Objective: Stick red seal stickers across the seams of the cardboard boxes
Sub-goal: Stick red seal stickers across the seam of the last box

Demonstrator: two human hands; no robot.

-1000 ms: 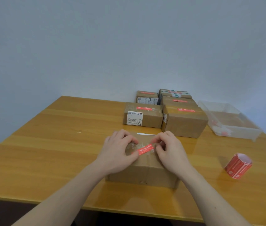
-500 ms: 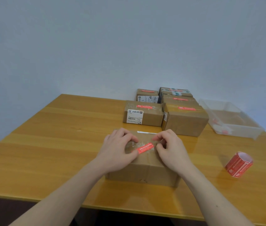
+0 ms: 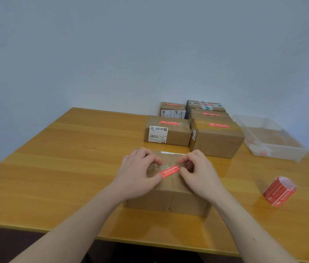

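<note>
A brown cardboard box (image 3: 168, 198) stands near the table's front edge, with clear tape along its top seam. A red seal sticker (image 3: 169, 171) lies slanted across that seam. My left hand (image 3: 138, 175) rests on the box top, its thumb pressing the sticker's left end and its fingers arched onto the cardboard. My right hand (image 3: 201, 173) pinches the sticker's right end between thumb and forefinger. A roll of red stickers (image 3: 279, 190) lies on the table to the right of the box.
Several cardboard boxes (image 3: 168, 131) with red stickers on top stand in a group at the back. Beside them at the right is a clear plastic tray (image 3: 275, 152). The wooden table (image 3: 64, 168) ends at a front edge just below the box.
Both hands and the sticker stay in nearly the same place on the box. The view has shifted slightly.
</note>
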